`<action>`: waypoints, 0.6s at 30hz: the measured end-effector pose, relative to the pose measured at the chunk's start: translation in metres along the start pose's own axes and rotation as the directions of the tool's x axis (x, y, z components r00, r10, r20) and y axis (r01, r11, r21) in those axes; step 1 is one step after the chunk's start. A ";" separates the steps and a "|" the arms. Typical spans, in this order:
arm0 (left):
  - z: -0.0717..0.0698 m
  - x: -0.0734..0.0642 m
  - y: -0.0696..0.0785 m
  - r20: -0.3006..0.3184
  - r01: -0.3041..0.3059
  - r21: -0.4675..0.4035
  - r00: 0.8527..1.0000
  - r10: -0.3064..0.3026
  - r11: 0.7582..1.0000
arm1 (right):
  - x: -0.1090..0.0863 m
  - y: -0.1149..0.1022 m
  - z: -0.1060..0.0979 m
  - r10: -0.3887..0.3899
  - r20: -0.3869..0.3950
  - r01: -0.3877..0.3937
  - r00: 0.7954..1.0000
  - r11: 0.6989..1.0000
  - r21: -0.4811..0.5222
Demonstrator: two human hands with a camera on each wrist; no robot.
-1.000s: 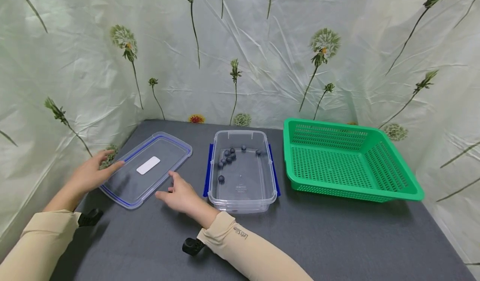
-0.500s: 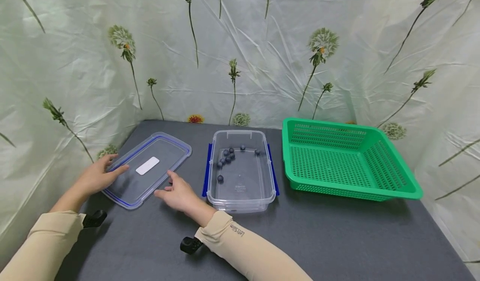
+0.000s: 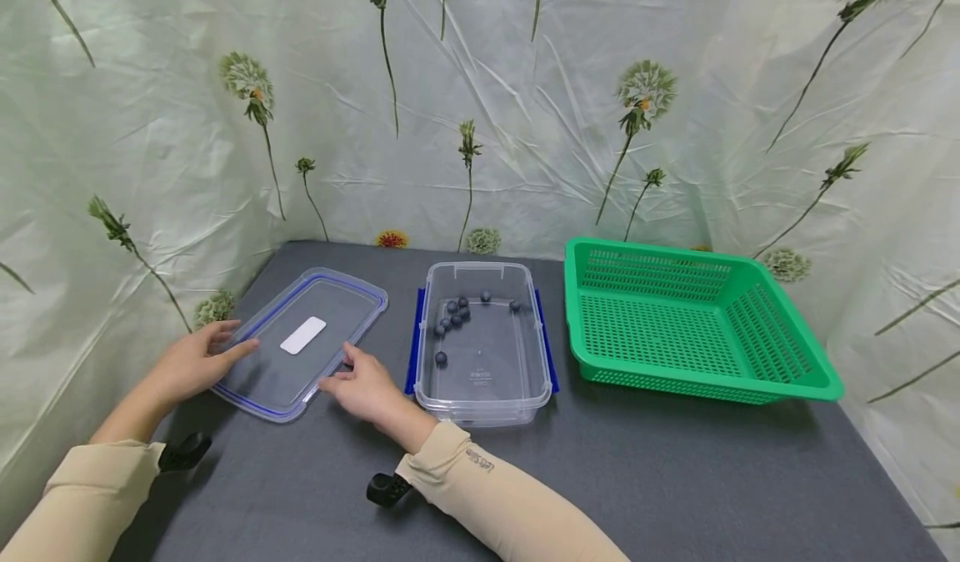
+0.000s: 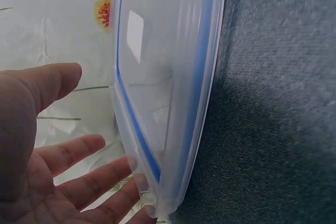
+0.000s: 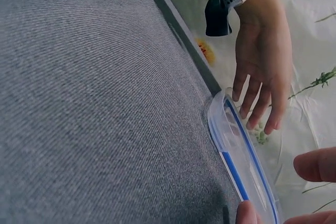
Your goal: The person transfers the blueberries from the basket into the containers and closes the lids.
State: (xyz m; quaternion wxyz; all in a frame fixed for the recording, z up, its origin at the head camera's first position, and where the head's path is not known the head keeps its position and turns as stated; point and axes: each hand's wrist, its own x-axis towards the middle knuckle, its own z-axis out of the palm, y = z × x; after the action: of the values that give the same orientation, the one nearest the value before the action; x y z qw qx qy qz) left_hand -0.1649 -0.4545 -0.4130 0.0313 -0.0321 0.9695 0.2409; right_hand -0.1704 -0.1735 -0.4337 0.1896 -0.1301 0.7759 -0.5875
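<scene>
A clear plastic lid (image 3: 288, 378) with a blue seal and a white label (image 3: 303, 335) lies on the left part of the table, set at a slant. My left hand (image 3: 183, 366) is at its left edge, fingers spread and the thumb apart; in the left wrist view the fingertips (image 4: 131, 163) reach the lid's rim. On the opposite side, my right hand (image 3: 371, 391) has its fingertips at the lid's right edge, thumb and forefinger apart. To the right stands a clear food container (image 3: 483, 412) with blue side flaps, holding several blueberries (image 3: 457, 320).
A green perforated plastic basket (image 3: 712, 378) stands right of the container. The table has a dark grey cloth (image 3: 637, 479). Behind and at the sides hangs a pale curtain (image 3: 525, 128) printed with dandelions.
My left hand has moved a little right onto the lid's left edge. The lid has shifted slightly right, towards my right hand, which stays nearly in place.
</scene>
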 end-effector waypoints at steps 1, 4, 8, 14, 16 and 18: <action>0.000 -0.002 0.000 0.003 -0.002 -0.004 1.000 0.002 1.000 | 0.000 0.001 -0.001 0.001 -0.005 -0.001 1.000 1.000 0.006; 0.000 -0.007 0.001 0.014 -0.007 -0.009 1.000 0.007 1.000 | -0.002 0.004 -0.003 0.009 -0.020 -0.009 1.000 1.000 0.011; 0.003 -0.013 0.002 0.014 -0.016 -0.003 1.000 0.016 1.000 | -0.005 0.008 -0.006 0.009 -0.039 -0.009 0.999 1.000 0.005; 0.005 -0.023 0.002 0.009 -0.016 0.009 1.000 0.016 1.000 | -0.010 0.012 -0.009 -0.015 -0.072 0.014 0.997 1.000 -0.018; 0.005 -0.025 0.002 0.012 -0.014 0.023 1.000 0.014 1.000 | -0.011 0.012 -0.009 -0.027 -0.093 0.022 0.995 0.998 -0.054; 0.005 -0.027 0.001 0.021 -0.012 0.037 1.000 0.012 0.999 | -0.011 0.012 -0.009 -0.032 -0.111 0.022 0.993 0.996 -0.088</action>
State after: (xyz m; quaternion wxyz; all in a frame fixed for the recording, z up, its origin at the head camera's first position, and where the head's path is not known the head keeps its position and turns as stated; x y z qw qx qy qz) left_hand -0.1377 -0.4497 -0.4148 0.0406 -0.0231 0.9736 0.2235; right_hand -0.1642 -0.1580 -0.4417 0.1317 -0.1152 0.8084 -0.5620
